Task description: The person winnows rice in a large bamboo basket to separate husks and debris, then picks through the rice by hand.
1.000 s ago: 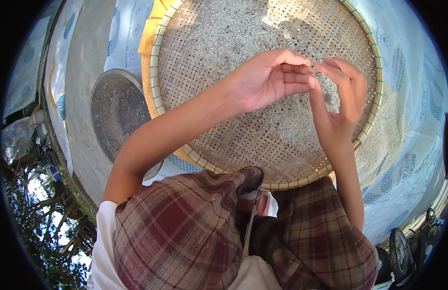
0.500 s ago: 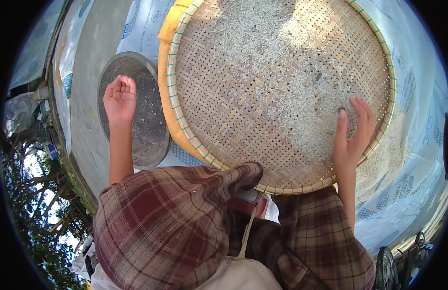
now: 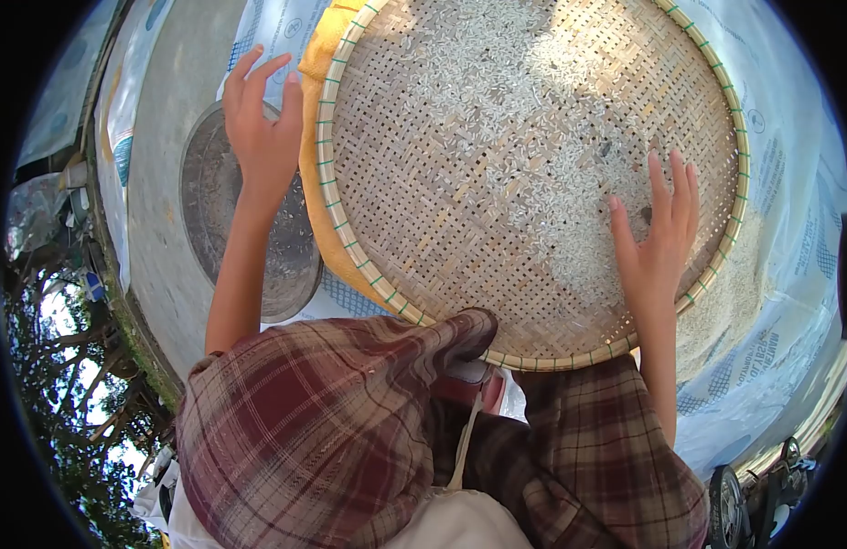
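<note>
A round woven bamboo tray (image 3: 396,201) with a green-stitched rim is in front of me, close to my plaid-covered lap. White rice grains (image 3: 570,201) are spread over its middle and right side, with a couple of small dark bits among them. My right hand (image 3: 659,242) is over the tray's right part, fingers stretched and spread, holding nothing I can see. Out past the left rim, my left hand (image 3: 263,123) is raised with its fingers apart and nothing in it. Beneath that hand lies a dark shallow basin (image 3: 286,270) with scattered pale grains.
A yellow-orange sack (image 3: 323,46) is tucked under the tray's left edge. Printed white-blue sheeting (image 3: 789,265) covers the ground at right, with more grain (image 3: 730,284) on it. Concrete (image 3: 160,192) runs along the left. A wheel (image 3: 730,508) stands at lower right.
My left hand has moved up from over the basin toward the tray's rim, its curled fingers now spread. My right hand has shifted slightly up and left, fingers wider apart.
</note>
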Motion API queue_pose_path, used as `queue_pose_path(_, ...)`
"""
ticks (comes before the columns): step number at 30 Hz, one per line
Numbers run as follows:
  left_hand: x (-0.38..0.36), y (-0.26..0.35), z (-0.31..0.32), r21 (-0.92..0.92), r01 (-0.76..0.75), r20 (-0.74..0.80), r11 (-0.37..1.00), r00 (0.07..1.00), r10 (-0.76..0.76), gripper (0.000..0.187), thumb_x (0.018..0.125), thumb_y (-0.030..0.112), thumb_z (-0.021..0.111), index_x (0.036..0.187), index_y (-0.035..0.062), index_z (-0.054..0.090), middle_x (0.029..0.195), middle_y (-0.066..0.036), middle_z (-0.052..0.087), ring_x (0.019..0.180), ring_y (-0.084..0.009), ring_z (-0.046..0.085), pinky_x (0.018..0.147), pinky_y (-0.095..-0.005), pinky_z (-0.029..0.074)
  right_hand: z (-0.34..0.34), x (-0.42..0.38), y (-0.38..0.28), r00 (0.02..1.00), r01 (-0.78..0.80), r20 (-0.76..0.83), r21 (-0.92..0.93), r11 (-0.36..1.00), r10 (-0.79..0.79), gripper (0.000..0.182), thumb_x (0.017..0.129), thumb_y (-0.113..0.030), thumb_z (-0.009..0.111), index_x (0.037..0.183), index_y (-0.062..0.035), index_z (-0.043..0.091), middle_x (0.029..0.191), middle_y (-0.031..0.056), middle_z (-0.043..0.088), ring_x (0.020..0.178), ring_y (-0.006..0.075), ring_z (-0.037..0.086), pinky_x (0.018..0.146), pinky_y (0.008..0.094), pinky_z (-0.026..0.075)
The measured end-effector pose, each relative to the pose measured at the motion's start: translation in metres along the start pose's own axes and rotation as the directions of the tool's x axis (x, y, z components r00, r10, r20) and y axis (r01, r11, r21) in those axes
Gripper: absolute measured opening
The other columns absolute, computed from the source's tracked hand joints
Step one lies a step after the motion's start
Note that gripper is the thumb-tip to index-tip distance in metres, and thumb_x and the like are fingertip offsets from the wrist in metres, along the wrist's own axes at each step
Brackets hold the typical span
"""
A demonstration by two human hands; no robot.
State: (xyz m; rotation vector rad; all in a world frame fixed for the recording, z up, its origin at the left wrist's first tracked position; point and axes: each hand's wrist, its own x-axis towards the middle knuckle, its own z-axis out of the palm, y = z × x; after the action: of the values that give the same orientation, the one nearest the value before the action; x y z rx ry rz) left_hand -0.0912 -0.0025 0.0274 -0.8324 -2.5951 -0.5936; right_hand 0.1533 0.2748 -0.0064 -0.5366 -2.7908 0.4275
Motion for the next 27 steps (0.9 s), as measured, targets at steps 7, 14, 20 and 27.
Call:
queue_pose_path(7,-0.001,0.087,0.097,-0.152,-0.262,0.236,0.953,0.927,0.292,0.048,0.089,0.035,0.049,0.130,0.0107,0.042,0.137,-0.019,0.032,0.127,-0.0352,0.031,0.104,-0.0446,0.023,0.013,0.023,-0.004,1.000,-0.001,0.021,-0.106,0.994,0.004,0.059,0.083,-0.038,0.056,0.131,-0.0082,0.040,0.138,0.0141,0.033,0.130,0.0305,0.026,0.106,0.0484,0.017)
queue_pose_path(14,-0.049,0.121,0.079,-0.302,-0.386,0.413,0.872,0.771,0.485,0.054,0.087,0.037,0.050,0.134,0.0143,0.038,0.142,-0.016,0.027,0.129,-0.0351,0.027,0.106,-0.0490,0.015,0.022,0.001,-0.022,0.992,0.024,0.127,-0.089,0.996,-0.012,0.061,0.084,-0.039,0.054,0.134,-0.0072,0.037,0.140,0.0143,0.031,0.132,0.0301,0.024,0.106,0.0490,0.013)
queue_pose_path(20,-0.052,0.095,0.044,-0.192,-0.342,0.312,0.920,0.868,0.387,0.039,0.081,0.028,0.061,0.117,0.0130,0.056,0.133,-0.011,0.042,0.124,-0.0305,0.035,0.104,-0.0510,0.017,-0.001,-0.013,-0.019,0.992,-0.042,0.122,0.084,0.996,0.032,0.062,0.084,-0.033,0.056,0.135,-0.0070,0.033,0.140,0.0155,0.030,0.132,0.0317,0.024,0.106,0.0470,0.015)
queue_pose_path(27,-0.031,0.017,-0.003,0.070,0.195,0.069,0.978,0.977,-0.200,0.026,0.081,0.024,0.062,0.101,0.0085,0.063,0.113,-0.009,0.055,0.110,-0.0276,0.048,0.098,-0.0427,0.030,-0.052,-0.011,0.027,0.933,-0.292,-0.205,0.047,0.955,0.296,0.055,0.085,-0.029,0.058,0.131,-0.0040,0.038,0.136,0.0195,0.034,0.128,0.0345,0.029,0.103,0.0455,0.023)
